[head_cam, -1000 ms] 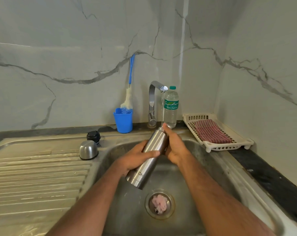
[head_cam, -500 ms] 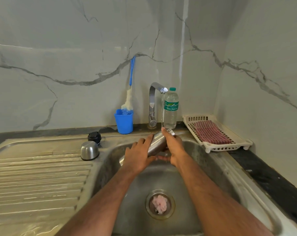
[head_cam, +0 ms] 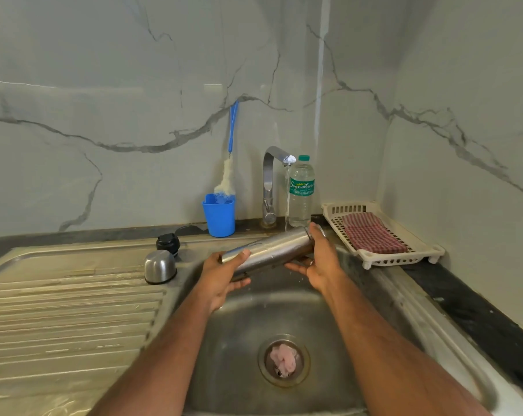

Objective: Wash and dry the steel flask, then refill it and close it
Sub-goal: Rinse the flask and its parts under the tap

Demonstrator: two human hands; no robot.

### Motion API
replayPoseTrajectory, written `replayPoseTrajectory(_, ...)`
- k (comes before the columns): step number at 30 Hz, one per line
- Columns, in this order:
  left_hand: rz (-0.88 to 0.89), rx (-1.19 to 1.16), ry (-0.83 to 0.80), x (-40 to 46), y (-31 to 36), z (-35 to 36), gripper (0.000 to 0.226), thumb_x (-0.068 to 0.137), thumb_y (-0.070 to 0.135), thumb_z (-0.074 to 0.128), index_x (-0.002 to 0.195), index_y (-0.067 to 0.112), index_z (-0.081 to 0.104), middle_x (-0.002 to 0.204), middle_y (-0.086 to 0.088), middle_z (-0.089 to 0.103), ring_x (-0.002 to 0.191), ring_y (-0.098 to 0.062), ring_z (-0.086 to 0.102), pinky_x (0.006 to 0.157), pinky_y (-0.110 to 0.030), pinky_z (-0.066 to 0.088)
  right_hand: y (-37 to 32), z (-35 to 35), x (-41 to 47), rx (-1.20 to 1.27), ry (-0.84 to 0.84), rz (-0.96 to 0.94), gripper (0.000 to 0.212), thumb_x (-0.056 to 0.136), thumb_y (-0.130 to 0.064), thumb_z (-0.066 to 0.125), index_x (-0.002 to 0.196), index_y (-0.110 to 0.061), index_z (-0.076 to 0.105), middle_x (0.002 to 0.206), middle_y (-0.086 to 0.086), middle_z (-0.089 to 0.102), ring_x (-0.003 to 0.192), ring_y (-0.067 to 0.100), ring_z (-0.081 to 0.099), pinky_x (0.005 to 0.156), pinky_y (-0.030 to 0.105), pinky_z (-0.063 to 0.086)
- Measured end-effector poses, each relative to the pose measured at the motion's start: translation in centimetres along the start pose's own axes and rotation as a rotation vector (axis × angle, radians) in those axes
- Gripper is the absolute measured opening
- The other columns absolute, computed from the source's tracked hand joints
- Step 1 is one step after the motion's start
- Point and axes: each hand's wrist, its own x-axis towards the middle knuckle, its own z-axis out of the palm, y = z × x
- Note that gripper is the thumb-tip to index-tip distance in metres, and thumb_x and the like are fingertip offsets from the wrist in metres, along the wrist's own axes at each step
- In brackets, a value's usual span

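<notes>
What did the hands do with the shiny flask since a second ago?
The steel flask was tipped from steep to nearly level under the running tap. The left hand slid to its base end; the right hand kept its mouth end. The steel cap, black stopper and checked cloth stayed put.

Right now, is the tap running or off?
Running: a thin stream falls from the tap spout onto the steel flask below.

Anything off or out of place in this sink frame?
One thing: a pale pink wad sits in the drain strainer of the sink while the tap runs, so it may slow draining. Flask, steel cap and black stopper look normal.
</notes>
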Motion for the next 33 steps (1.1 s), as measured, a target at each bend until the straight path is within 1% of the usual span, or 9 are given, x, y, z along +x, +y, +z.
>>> replayPoseTrajectory(6, 0.222, -0.103, 0.115, -0.2, 1.6, 1.9, 0.054, 0.081, 0.026, 0.085, 0.124, 0.022, 0.054, 0.127, -0.013, 0.058, 0.106, -0.033, 0.068, 0.07, -0.041, 0.064, -0.3, -1.6, 0.4, -0.249, 0.105, -0.028, 0.019, 0.101, -0.027, 0.052, 0.116, -0.017, 0.058, 0.118, 0.02, 0.063, 0.099, 0.037, 0.068, 0.063, 0.045, 0.062)
replayPoseTrajectory(9, 0.354, -0.06, 0.127, -0.4, 2.3, 2.8, 0.039, 0.082, 0.027, 0.085, 0.112, 0.026, 0.061, 0.119, -0.011, 0.064, 0.095, -0.024, 0.068, 0.06, -0.033, 0.06, -0.1, -2.4, -0.3, -0.562, 0.055, 0.035, 0.022, 0.102, -0.03, 0.05, 0.112, -0.013, 0.058, 0.112, 0.019, 0.065, 0.094, 0.03, 0.068, 0.08, 0.049, 0.062)
replayPoseTrajectory(13, 0.406, 0.022, 0.169, -0.2, 2.6, 3.5, 0.03, 0.087, 0.033, 0.08, 0.111, 0.025, 0.063, 0.105, -0.008, 0.064, 0.083, -0.013, 0.06, 0.058, -0.028, 0.051, -0.2, -3.3, -1.3, -0.916, -0.259, 0.163, 0.065, 0.087, -0.072, 0.058, 0.118, -0.014, 0.063, 0.105, 0.015, 0.074, 0.088, 0.024, 0.072, 0.078, 0.041, 0.061)
replayPoseTrajectory(16, 0.357, 0.043, 0.167, 0.1, 2.2, 3.6, 0.05, 0.089, 0.035, 0.077, 0.131, 0.018, 0.055, 0.114, -0.011, 0.063, 0.089, -0.016, 0.06, 0.065, -0.029, 0.05, 0.1, -2.6, -1.7, -1.038, -0.42, 0.152, 0.079, 0.075, -0.062, 0.078, 0.135, -0.018, 0.053, 0.113, 0.012, 0.07, 0.096, 0.024, 0.072, 0.083, 0.045, 0.062)
replayPoseTrajectory(20, 0.23, -0.051, -0.013, -0.5, 1.3, 4.5, 0.064, 0.092, 0.034, 0.072, 0.146, 0.019, 0.04, 0.121, -0.009, 0.066, 0.103, -0.023, 0.068, 0.073, -0.034, 0.053, 0.7, -1.7, -1.9, -0.947, -0.433, 0.1, 0.072, 0.083, -0.05, 0.077, 0.142, -0.023, 0.045, 0.112, 0.008, 0.067, 0.091, 0.022, 0.072, 0.065, 0.034, 0.061)
replayPoseTrajectory(22, 0.179, 0.053, -0.179, -1.4, 0.5, 5.4, 0.063, 0.094, 0.041, 0.065, 0.149, 0.025, 0.039, 0.128, -0.006, 0.065, 0.108, -0.026, 0.068, 0.083, -0.037, 0.056, 1.0, -1.8, -1.3, -0.79, -0.425, 0.117, 0.075, 0.08, -0.062, 0.075, 0.134, -0.014, 0.054, 0.112, 0.014, 0.073, 0.092, 0.026, 0.074, 0.079, 0.043, 0.063)
replayPoseTrajectory(24, 0.2, 0.198, -0.275, -2.2, -0.2, 6.3, 0.064, 0.1, 0.041, 0.058, 0.155, 0.04, 0.026, 0.134, 0.007, 0.056, 0.108, -0.012, 0.063, 0.087, -0.034, 0.055, 1.3, -1.9, -0.6, -0.673, -0.431, 0.145, 0.082, 0.073, -0.075, 0.074, 0.131, -0.019, 0.062, 0.115, 0.014, 0.075, 0.106, 0.03, 0.072, 0.097, 0.055, 0.056)
replayPoseTrajectory(29, 0.223, 0.209, -0.355, -1.7, -0.7, 7.0, 0.071, 0.098, 0.048, 0.057, 0.152, 0.063, 0.013, 0.145, 0.01, 0.049, 0.125, -0.015, 0.058, 0.105, -0.052, 0.05, 1.3, -2.7, -0.3, -0.639, -0.511, 0.153, 0.09, 0.068, -0.079, 0.074, 0.139, -0.026, 0.055, 0.129, 0.008, 0.069, 0.118, 0.028, 0.067, 0.1, 0.056, 0.052)
replayPoseTrajectory(33, 0.268, 0.224, -0.399, -1.4, -0.8, 6.0, 0.076, 0.094, 0.045, 0.065, 0.152, 0.06, 0.019, 0.143, 0.013, 0.052, 0.127, -0.016, 0.059, 0.104, -0.053, 0.051, 1.4, -1.7, -0.4, -0.606, -0.456, 0.112, 0.089, 0.072, -0.082, 0.067, 0.141, -0.028, 0.051, 0.132, 0.008, 0.065, 0.12, 0.028, 0.063, 0.103, 0.054, 0.05)
